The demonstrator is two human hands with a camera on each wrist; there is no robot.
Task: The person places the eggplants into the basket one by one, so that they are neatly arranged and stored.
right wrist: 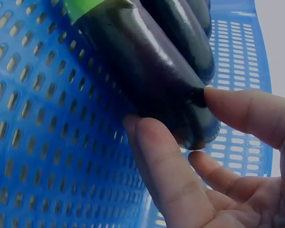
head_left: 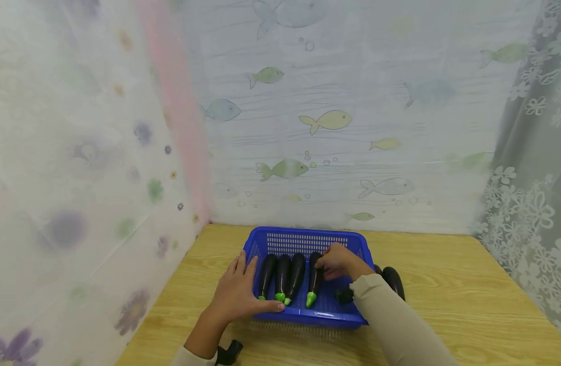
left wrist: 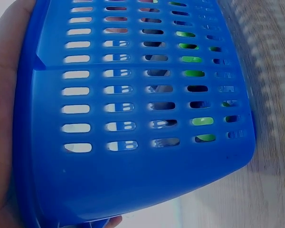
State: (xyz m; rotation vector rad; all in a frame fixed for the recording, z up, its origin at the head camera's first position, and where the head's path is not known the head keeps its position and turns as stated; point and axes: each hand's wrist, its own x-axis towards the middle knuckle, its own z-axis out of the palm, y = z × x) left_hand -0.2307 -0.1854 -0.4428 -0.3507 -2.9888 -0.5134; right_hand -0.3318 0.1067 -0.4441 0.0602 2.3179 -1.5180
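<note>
Nearest, the left hand gripped the near-left corner of a blue basket on the wooden counter, thumb along its front rim. Inside, the right hand pinched the dark end of the rightmost eggplant between thumb and fingers; three more eggplants lay beside it. Another eggplant rested outside, just right of the basket. Behind hung a fish-print curtain.

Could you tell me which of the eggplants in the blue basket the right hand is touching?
The rightmost eggplant of the four in the basket: the right hand rests on its dark end, and a gap separates it from the other three, which lie close together.
</note>
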